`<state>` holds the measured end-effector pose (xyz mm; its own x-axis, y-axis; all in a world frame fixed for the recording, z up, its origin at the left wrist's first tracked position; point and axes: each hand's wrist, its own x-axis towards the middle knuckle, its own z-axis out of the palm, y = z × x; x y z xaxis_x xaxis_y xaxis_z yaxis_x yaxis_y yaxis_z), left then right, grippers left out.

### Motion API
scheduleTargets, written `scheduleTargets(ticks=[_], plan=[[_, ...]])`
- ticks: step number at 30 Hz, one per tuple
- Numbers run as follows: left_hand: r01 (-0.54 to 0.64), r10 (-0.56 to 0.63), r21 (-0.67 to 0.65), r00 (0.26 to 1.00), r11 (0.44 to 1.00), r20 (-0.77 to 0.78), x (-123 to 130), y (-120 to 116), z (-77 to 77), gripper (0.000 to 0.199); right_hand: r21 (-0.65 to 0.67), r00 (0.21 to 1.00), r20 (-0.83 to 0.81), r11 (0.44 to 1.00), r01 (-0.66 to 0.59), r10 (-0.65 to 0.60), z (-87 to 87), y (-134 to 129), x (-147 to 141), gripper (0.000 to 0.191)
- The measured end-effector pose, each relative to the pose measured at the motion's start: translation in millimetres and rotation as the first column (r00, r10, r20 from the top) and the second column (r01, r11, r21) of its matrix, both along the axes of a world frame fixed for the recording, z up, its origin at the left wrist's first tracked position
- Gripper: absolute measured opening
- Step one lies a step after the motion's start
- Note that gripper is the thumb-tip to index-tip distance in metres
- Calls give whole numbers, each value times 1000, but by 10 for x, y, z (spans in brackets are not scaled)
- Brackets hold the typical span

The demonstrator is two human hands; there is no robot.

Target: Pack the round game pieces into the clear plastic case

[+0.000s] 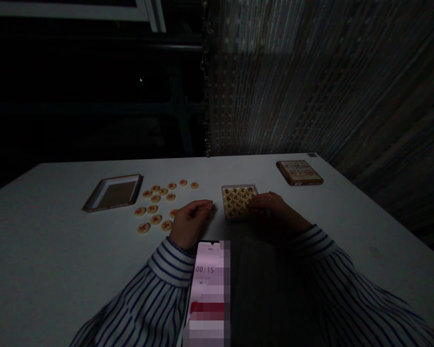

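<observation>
Surface: one white table, smooth, plain-topped, is filling the lower view. Room: dim; a curtain of fine strands is hanging behind, on the right; darkness is covering the left.

Left hand: is resting low over the table, palm inward, thumb and fingertips drawing close together; whether they are holding anything, one cannot tell. Right hand: is reaching inward, fingers curling over the right side of the clear square tray; whether they are gripping a piece, one cannot tell. Both sleeves are showing blue stripes on white.

Pieces: round, pale discs. Black-marked discs are sitting in rows inside the tray, between the hands. Red-marked discs are lying loose left of it, some beside the left hand.

Also: a shallow open box, far left; a printed box, far right; a phone, lit, reading 00:15, is lying nearest.
</observation>
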<state>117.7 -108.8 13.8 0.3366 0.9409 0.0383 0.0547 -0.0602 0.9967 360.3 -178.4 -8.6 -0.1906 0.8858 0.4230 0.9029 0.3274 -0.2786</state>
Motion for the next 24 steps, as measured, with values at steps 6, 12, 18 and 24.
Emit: scheduleTargets(ticks=[6, 12, 18, 24], plan=[[-3, 3, -4, 999, 1000, -33, -1, -3, 4, 30, -25, 1000, 27, 1000, 10, -9, 19, 7, -11, 15], [5, -5, -3, 1000, 1000, -22, -9, 8, -9, 30, 23, 999, -34, 1000, 14, -14, 122, -18, -45, 19], [-43, 45, 72, 998, 996, -32, -31, 15, 13, 29, 187, 974, -158, 963, 193, -164, 311, -60, -125, 15], [-132, 131, 129, 991, 983, 20, -76, 48, 53, 28, 244, 949, -216, 929, 280, -229, 329, -84, -150, 16]])
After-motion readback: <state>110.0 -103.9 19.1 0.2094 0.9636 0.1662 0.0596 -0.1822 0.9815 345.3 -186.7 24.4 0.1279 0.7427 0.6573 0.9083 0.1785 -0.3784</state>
